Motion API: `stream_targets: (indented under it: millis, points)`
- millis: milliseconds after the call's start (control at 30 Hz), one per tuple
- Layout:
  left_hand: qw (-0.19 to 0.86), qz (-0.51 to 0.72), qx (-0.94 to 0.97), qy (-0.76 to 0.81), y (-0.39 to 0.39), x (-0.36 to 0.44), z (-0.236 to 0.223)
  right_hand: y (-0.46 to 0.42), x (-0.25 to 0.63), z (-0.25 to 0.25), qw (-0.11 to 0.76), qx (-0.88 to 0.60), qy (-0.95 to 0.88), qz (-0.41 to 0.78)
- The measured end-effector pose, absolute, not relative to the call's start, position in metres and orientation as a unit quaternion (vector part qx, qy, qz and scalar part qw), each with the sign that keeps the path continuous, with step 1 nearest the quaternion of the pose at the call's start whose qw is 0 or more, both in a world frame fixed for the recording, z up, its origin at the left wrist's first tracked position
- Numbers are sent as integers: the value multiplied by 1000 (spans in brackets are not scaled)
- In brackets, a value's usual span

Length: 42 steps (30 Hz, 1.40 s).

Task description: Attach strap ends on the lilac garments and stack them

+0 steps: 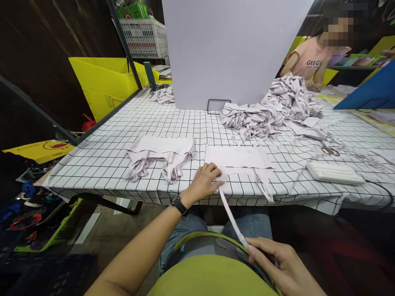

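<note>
Left hand (204, 181): unclenched fingers pressed one cloth piece (237, 157).
Right hand (279, 259): my fingers pinched one strap (230, 211).
Worktop (101, 160): bore one stack (162, 146).

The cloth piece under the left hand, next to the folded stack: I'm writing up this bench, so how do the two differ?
The cloth piece looks thin, while the stack shows many layers.
The piece has one strap drawn taut past the table edge to the right hand; the stack's straps lie loose.
The left hand rests on the piece, while neither hand touches the stack.
Both are pale cloth with straps.
</note>
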<state>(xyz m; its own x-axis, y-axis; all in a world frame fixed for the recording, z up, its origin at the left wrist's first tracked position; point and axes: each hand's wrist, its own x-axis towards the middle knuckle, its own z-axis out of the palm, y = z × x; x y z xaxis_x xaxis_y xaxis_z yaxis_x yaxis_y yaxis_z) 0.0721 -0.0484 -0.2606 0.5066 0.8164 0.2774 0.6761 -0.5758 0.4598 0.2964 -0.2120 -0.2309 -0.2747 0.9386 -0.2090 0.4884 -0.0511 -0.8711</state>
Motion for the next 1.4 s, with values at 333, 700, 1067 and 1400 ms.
stream_targets:
  millis: [333, 700, 1067, 1400]
  points:
    - [162, 242, 850, 438, -50, 73, -257, -221, 307, -213, 342, -596, -452, 569]
    - [346, 389, 787, 332, -115, 81, -207, -156, 281, -229, 433, -562, -395, 584]
    - [359, 389, 775, 347, -101, 80, -216, -137, 271, -228, 371, -580, -551, 471]
    - [285, 313, 822, 382, -32, 85, -221, -87, 275, -231, 428, -642, -406, 490]
